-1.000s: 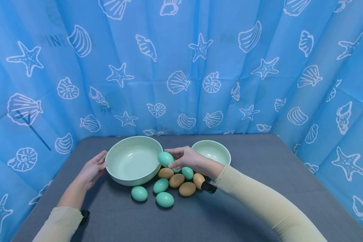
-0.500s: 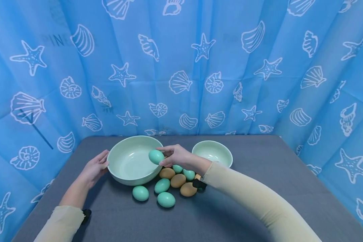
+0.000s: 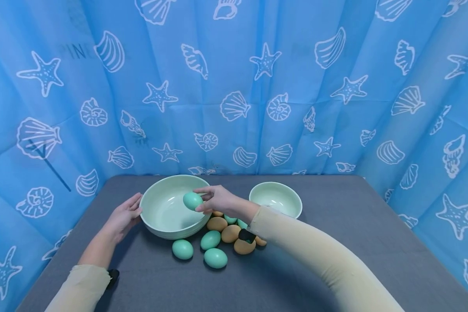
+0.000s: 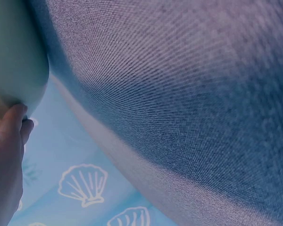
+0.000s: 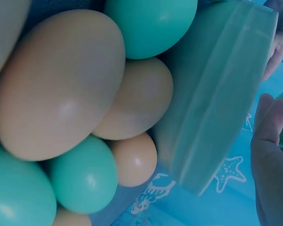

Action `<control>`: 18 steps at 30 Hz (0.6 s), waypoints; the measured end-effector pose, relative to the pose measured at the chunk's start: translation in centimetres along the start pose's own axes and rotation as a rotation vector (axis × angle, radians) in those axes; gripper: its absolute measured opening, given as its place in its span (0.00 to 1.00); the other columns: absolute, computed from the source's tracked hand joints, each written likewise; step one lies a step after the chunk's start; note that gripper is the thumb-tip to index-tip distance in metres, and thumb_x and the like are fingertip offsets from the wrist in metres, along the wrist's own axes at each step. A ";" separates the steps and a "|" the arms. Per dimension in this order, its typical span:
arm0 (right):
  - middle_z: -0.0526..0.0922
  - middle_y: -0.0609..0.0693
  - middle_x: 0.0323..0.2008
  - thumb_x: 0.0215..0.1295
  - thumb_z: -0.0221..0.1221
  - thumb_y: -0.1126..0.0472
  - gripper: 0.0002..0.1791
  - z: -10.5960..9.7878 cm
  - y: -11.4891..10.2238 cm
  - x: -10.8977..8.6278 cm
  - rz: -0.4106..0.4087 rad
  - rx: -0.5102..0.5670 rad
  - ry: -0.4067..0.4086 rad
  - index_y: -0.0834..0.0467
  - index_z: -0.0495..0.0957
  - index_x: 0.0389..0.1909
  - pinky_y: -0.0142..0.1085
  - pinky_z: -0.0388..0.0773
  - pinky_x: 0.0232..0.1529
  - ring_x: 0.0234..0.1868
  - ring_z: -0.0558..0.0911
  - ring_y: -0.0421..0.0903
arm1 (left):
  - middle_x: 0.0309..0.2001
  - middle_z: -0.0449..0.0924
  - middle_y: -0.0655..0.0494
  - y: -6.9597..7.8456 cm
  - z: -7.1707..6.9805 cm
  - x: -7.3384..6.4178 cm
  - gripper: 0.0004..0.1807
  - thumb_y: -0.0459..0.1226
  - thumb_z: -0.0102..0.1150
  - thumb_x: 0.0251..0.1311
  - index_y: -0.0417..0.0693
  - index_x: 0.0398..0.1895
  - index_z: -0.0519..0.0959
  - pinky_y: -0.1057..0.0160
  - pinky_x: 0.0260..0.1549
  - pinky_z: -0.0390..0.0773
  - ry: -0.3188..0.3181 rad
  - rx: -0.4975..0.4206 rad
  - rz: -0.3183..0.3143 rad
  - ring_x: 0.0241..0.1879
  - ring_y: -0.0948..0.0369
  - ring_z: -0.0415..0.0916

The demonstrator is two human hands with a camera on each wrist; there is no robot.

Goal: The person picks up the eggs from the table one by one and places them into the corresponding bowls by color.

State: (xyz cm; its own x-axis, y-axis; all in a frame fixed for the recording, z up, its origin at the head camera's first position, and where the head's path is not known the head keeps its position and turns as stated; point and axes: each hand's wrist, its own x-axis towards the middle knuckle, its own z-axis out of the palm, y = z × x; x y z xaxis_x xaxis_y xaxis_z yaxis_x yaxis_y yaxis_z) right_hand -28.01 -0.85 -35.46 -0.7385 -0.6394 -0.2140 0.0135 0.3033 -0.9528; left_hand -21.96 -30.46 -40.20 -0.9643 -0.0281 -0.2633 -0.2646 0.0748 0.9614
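My right hand [image 3: 221, 201] pinched a turquoise egg [image 3: 193, 201] above the large bowl [image 3: 173, 234], near the table's [image 3: 335, 208] far edge; my left hand's [image 3: 121, 219] fingers rested, extended, against its side. No egg lay inside: work seemed barely begun, the loose eggs [image 3: 231, 234] outside.

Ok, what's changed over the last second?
The right hand, pinching a turquoise egg, has moved left from the right rim of the larger pale green bowl to over its inside. Nothing was newly grasped or released. The left hand stayed against that bowl's left side; the smaller pale green bowl and loose eggs stayed put.
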 end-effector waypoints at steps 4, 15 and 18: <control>0.71 0.64 0.68 0.68 0.61 0.72 0.33 0.5 -0.1 0.8 0.024 0.018 0.000 0.59 0.66 0.73 0.47 0.81 0.57 0.60 0.80 0.58 | 0.80 0.30 0.49 -0.1 0.1 0.0 0.33 0.31 0.32 0.80 0.46 0.81 0.33 0.43 0.76 0.47 0.004 0.002 0.009 0.79 0.49 0.31; 0.75 0.63 0.65 0.74 0.54 0.69 0.30 1.0 -0.2 3.8 0.073 0.036 -0.123 0.60 0.63 0.75 0.47 0.77 0.63 0.64 0.78 0.58 | 0.80 0.31 0.49 -0.1 0.2 0.0 0.34 0.31 0.33 0.80 0.47 0.81 0.34 0.43 0.75 0.47 0.028 0.014 0.011 0.80 0.49 0.31; 0.75 0.64 0.65 0.77 0.51 0.67 0.29 1.2 -0.2 4.7 0.104 0.076 -0.187 0.61 0.59 0.76 0.50 0.73 0.67 0.66 0.75 0.59 | 0.80 0.32 0.49 -0.1 0.3 -0.1 0.34 0.32 0.34 0.80 0.47 0.81 0.34 0.43 0.75 0.48 0.032 0.025 0.011 0.80 0.49 0.32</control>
State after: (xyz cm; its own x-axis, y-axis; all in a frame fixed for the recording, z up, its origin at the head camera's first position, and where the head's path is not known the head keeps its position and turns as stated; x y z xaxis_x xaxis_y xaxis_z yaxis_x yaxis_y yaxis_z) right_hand -30.68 -4.79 -36.53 -0.5927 -0.7293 -0.3417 0.1390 0.3253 -0.9353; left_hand -21.87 -30.16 -40.27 -0.9665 -0.0589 -0.2500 -0.2549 0.1000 0.9618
